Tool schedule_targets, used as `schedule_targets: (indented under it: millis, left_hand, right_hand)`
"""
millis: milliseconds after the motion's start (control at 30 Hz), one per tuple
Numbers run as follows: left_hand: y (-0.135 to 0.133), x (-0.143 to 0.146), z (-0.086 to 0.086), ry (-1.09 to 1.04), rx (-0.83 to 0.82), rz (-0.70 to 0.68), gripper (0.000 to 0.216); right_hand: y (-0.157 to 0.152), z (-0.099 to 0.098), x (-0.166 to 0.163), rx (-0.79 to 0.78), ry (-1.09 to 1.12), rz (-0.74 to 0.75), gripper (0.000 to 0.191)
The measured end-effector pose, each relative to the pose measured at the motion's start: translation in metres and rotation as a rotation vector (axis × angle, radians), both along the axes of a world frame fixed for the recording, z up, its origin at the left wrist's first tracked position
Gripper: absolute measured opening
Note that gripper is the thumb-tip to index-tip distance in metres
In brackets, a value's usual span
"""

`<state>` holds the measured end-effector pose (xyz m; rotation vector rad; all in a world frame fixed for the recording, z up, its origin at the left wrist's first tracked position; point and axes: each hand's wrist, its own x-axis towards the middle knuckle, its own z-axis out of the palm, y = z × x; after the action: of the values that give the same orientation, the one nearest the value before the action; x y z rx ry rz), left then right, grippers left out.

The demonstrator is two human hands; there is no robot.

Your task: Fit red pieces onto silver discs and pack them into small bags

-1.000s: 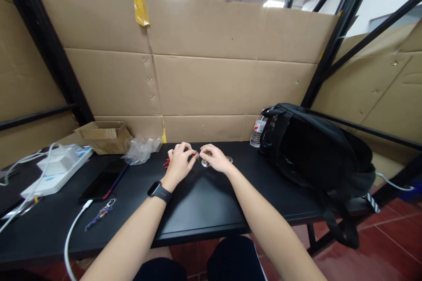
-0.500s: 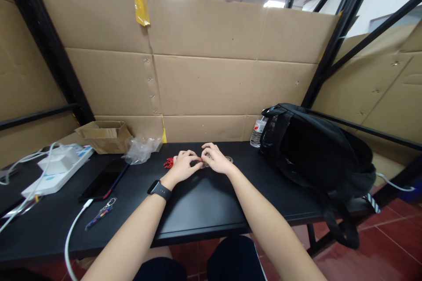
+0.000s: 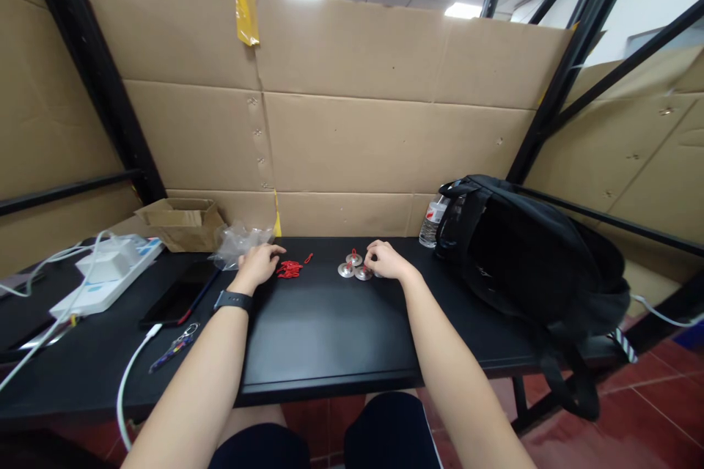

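My left hand [image 3: 257,265], with a dark watch on its wrist, hovers or rests just left of a small pile of red cords [image 3: 289,270]. Its fingers are stretched out and apart, holding nothing visible. One loose red cord loop [image 3: 309,259] lies beside the pile. My right hand [image 3: 387,261] has its fingers bent down and together at the right side of several small silvery metal discs, like finger cymbals [image 3: 346,270], some with red cord at the centre. Another disc is partly covered by this hand. What its fingertips pinch is hidden.
Left on the black table [image 3: 330,337] are a crumpled plastic bag [image 3: 240,243], cardboard box [image 3: 181,223], dark phone or tablet [image 3: 179,297], keychain [image 3: 174,348] and white power strip [image 3: 104,282]. At right, a water bottle [image 3: 432,223] and black backpack [image 3: 528,256]. Cardboard wall [image 3: 341,139] behind.
My hands were together at the middle over something small and red. They have moved apart: the left toward the plastic bag, the right slightly rightward. The discs and red cords now show between them.
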<state>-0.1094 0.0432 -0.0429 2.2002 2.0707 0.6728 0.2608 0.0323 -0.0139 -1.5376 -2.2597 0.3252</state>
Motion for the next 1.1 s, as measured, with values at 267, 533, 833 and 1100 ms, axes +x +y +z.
schedule_targets:
  millis: [267,533,833,1100]
  left_hand:
    - [0.0,0.034,-0.003,-0.036,0.113,-0.234,0.045]
    - [0.001,0.066,-0.014,0.026,0.144,-0.322,0.044]
    - [-0.007,0.081,-0.006,0.073,0.14,-0.375,0.018]
    - [-0.02,0.089,0.001,0.0,0.171,-0.366,0.018]
  right_hand:
    - [-0.001,0.006,0.032,-0.091,-0.004,-0.103,0.045]
    - [-0.003,0.005,0.036,-0.17,0.025,-0.083,0.057]
    - [-0.005,0.008,0.036,-0.163,0.047,-0.044,0.045]
    - [-0.001,0.005,0.04,-0.108,0.088,-0.023,0.042]
